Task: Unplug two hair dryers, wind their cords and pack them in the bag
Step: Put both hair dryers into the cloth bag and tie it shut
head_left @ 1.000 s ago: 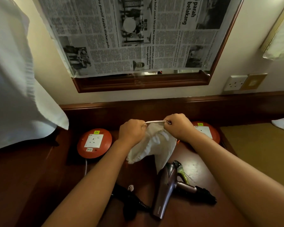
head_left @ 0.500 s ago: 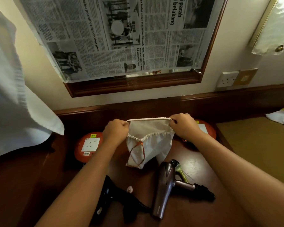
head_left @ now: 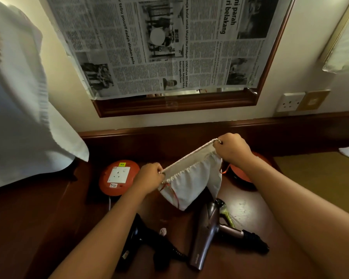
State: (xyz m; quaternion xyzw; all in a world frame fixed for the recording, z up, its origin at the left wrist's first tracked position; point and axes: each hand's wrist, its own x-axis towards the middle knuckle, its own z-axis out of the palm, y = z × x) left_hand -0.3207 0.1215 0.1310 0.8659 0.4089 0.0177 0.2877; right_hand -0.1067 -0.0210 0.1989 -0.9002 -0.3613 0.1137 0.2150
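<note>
Both hands are holding a small off-white cloth drawstring bag (head_left: 191,178) in the air above the dark brown wooden surface (head_left: 256,210). The left hand (head_left: 149,179) is pinching the near-left end of the bag's rim, its grip clamped on the hem, while the right hand (head_left: 233,149) is pinching the far-right end, its grip likewise closed on the rim, higher than the left. Pulling the two ends apart is stretching the mouth into a long slot, likely so that a dryer can slide in. A thin orange drawstring (head_left: 172,193) is dangling loose from the left side.

Neither dryer is in the bag yet. The bronze-grey hair dryer (head_left: 205,236) is lying on the surface just below the bag, barrel pointing near. The black hair dryer (head_left: 137,244) is lying to its left, partly hidden under the left forearm. Their cords are hard to make out in the shadow.

A round orange extension reel with a white socket (head_left: 119,177) is sitting far-left of the bag with nothing plugged in, which suggests the unplugging is done.
</note>
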